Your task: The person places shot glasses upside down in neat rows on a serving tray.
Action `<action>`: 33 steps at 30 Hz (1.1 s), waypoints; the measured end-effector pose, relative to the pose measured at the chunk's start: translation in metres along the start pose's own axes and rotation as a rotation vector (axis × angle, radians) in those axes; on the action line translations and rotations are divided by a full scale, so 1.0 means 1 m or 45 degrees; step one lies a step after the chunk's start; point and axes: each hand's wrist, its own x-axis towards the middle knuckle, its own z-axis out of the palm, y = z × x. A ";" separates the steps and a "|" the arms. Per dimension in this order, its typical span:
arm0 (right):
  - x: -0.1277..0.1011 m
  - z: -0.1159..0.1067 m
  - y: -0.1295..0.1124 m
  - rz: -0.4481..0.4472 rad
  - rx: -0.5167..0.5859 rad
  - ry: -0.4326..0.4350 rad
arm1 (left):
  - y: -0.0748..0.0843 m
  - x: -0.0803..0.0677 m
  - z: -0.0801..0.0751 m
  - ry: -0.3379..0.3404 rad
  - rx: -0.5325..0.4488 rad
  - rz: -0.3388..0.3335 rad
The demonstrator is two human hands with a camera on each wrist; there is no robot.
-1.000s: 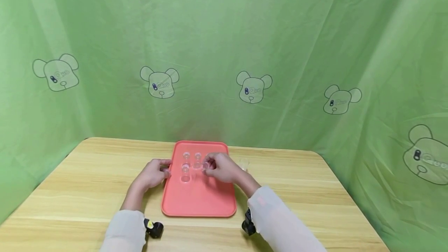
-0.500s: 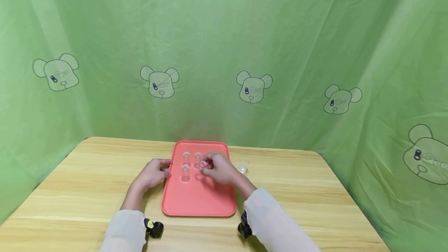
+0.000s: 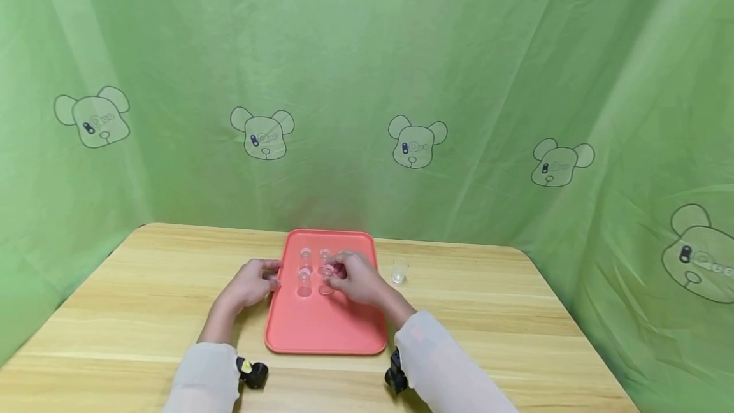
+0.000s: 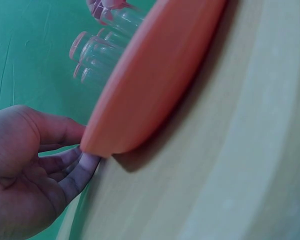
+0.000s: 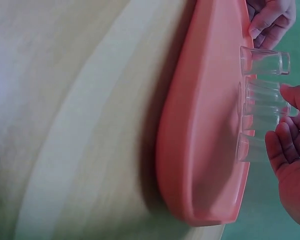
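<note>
A coral tray [image 3: 327, 327] lies on the wooden table [image 3: 143, 285]. Several small clear glasses [image 3: 306, 253] stand in rows on its far half. My right hand [image 3: 335, 271] pinches one small clear glass [image 3: 325, 284], upright on the tray beside the front-left glass [image 3: 304, 282]. In the right wrist view, the thumb and fingers of the right hand [image 5: 290, 120] close around that glass [image 5: 262, 100]. My left hand [image 3: 260, 279] grips the tray's left rim; in the left wrist view the left hand [image 4: 65, 150] has its fingers curled under the tray [image 4: 160, 75].
One more clear glass [image 3: 399, 271] stands on the table just right of the tray. Green printed cloth [image 3: 401, 81] hangs behind and at both sides of the table. Black wrist cameras [image 3: 252, 375] sit on both sleeves.
My right hand has moved left and nearer with the glass, bringing it down beside the front-left glass. The glass on the table now shows fully. The left hand has stayed put.
</note>
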 end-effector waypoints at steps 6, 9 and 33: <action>-0.002 0.001 0.002 -0.003 0.006 0.004 | 0.001 -0.001 0.000 -0.006 0.003 0.001; -0.003 0.003 0.004 -0.008 0.006 0.005 | 0.001 -0.001 0.000 -0.015 -0.004 -0.007; -0.012 -0.026 0.008 0.046 -0.010 0.005 | -0.001 -0.001 0.000 -0.007 -0.007 -0.013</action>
